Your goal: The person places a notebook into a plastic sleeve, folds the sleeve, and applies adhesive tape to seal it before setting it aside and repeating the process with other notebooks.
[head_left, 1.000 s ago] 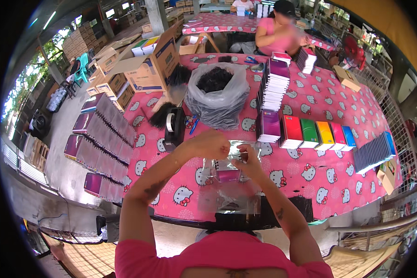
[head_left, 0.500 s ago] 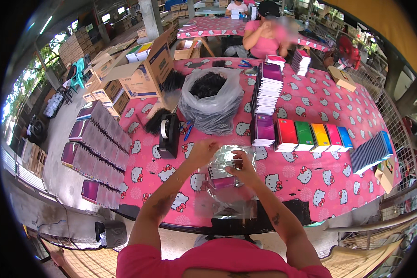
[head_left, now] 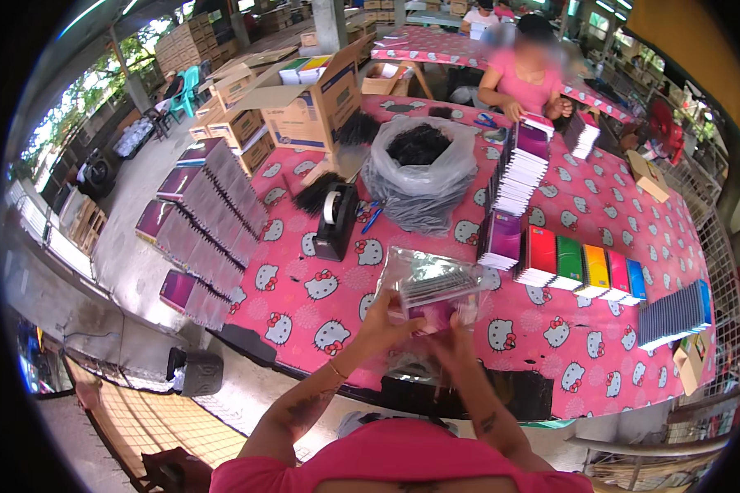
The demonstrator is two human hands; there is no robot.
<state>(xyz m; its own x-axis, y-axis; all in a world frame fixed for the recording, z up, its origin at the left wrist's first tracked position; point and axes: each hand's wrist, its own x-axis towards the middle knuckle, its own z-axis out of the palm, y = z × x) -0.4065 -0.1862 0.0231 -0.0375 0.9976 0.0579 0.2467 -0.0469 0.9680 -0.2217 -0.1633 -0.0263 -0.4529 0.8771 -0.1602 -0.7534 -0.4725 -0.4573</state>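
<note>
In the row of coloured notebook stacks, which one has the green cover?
The green stack, between the red stack and the yellow stack; no other cover in that row is green.

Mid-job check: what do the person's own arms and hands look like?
Short, bright pink sleeves. A dark tattoo marks the left forearm, another the right forearm. A thin band circles the left wrist. Left hand and right hand are ungloved.

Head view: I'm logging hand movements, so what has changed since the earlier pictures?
The bare left hand has moved toward the body and now grips the purple notebook bundle in clear plastic. The bare right hand, blurred, has drawn back to the bundle's near edge, grip unclear. The black tape dispenser and translucent plastic bag stayed put.
</note>
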